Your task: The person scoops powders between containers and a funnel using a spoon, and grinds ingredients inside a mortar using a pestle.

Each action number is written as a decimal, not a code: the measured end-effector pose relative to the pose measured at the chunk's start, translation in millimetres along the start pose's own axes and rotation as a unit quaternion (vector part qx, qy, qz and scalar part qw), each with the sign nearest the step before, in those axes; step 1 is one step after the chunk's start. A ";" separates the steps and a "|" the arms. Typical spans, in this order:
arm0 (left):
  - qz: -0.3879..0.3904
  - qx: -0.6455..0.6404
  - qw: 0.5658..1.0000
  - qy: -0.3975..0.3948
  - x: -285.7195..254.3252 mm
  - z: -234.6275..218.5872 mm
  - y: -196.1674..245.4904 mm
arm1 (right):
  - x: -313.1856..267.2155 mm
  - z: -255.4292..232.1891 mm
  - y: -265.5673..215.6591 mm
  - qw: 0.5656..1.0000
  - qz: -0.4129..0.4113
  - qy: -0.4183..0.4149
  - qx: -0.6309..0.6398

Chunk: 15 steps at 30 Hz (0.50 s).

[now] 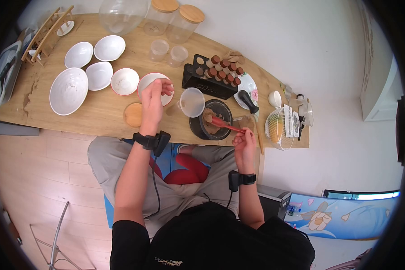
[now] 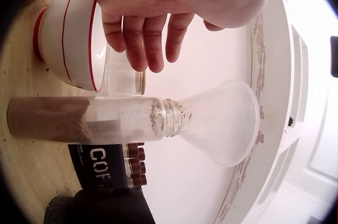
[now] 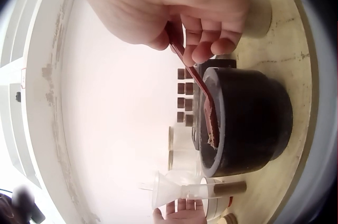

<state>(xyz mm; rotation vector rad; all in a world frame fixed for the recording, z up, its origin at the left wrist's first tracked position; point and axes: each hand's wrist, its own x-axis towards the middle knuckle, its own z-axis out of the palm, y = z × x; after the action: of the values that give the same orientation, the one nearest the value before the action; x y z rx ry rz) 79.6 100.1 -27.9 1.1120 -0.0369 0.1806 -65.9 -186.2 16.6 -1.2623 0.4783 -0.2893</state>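
My right hand [image 1: 244, 152] pinches the handle of a red spoon [image 3: 196, 74], whose head dips inside a black mortar [image 3: 251, 121]. Brown powder [image 1: 211, 129] lies in the mortar, and some clings to the spoon's head. A clear bottle [image 2: 124, 120], partly filled with brown powder, stands upright beside the mortar with a translucent funnel [image 2: 224, 124] in its mouth. Near the bottle, my left hand [image 1: 154, 105] hovers with relaxed fingers and holds nothing. In the head view it partly covers a red-rimmed white bowl [image 1: 148, 81]. The funnel hides the bottle from above.
Behind the mortar is a black rack [image 1: 209, 86] of cork-topped tubes. A black pestle [image 1: 247, 101] lies on a floral plate [image 1: 247, 83]. Several white bowls [image 1: 69, 92] fill the left side, lidded jars [image 1: 184, 24] the back. A wire basket [image 1: 279, 128] stands at right.
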 end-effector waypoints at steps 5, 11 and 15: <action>0.002 0.002 1.000 0.001 -0.4 0.8 2.3 | -2.7 9.2 -19.9 1.000 -0.001 -0.005 0.021; 0.004 -0.004 1.000 -0.002 0.2 0.2 1.1 | 0.7 27.8 -46.6 0.998 -0.043 -0.034 0.038; 0.002 0.000 1.000 -0.003 0.0 0.1 1.2 | 2.6 53.4 -60.3 0.994 -0.082 -0.067 0.026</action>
<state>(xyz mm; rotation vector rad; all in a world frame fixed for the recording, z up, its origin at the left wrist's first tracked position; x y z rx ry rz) 79.4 100.5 -26.7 1.1119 -0.0440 0.1815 -34.1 -159.9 85.8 -1.2623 0.2515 -0.3514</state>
